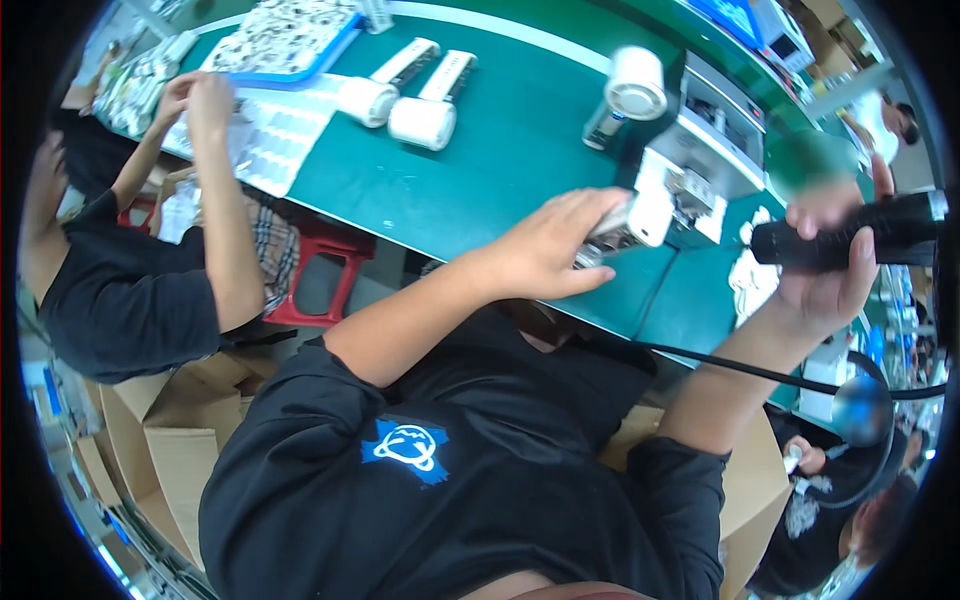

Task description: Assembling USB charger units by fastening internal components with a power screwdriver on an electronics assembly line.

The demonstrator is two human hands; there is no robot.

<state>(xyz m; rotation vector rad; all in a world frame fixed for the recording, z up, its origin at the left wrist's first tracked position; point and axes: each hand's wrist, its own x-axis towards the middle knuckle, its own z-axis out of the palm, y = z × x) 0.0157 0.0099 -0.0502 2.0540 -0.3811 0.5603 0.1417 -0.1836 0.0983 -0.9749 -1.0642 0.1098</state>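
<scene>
My left hand (555, 245) is at the near edge of the green table, its fingers wrapped over a white part (652, 218) with an open, metallic-looking inside. The thumb stretches out below the part. Just beyond it stands a small metal fixture (695, 205) with a white base. On the right, my right hand (825, 285) is raised and grips a thick black cylindrical tool (900, 225), probably a power screwdriver, held nearly level. Its left end points towards the fixture, apart from the white part.
White handheld devices with round heads (422, 122) lie at the back left, and another (636, 85) stands behind the fixture. A grey metal box (715, 125) is beside it. A black cable (740, 370) crosses my right forearm. A co-worker (130, 310) sits left near a blue-rimmed tray (330, 60).
</scene>
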